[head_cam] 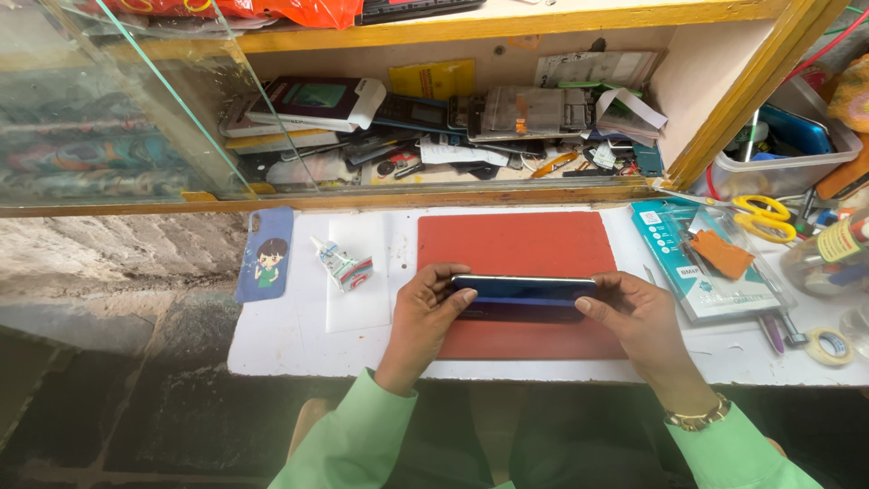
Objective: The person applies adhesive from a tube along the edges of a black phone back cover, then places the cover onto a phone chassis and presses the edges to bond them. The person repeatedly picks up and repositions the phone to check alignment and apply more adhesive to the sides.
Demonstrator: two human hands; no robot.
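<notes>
Here you are pinching a glossy dark-blue phone (523,297) by its short ends, left hand (424,319) and right hand (639,319) each in a closed grip, above the flat red mat (516,244) on the white tabletop (299,340). Beyond lie a crumpled glue tube (342,265), a cartoon phone case (265,254), packaged screen protectors (701,263), yellow scissors (760,215) and a cluttered wooden shelf (453,127).

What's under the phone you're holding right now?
The dark blue phone, gripped at its ends by the left hand and right hand, sits over a red mat on the white table. The mat directly beneath it is hidden.
</notes>
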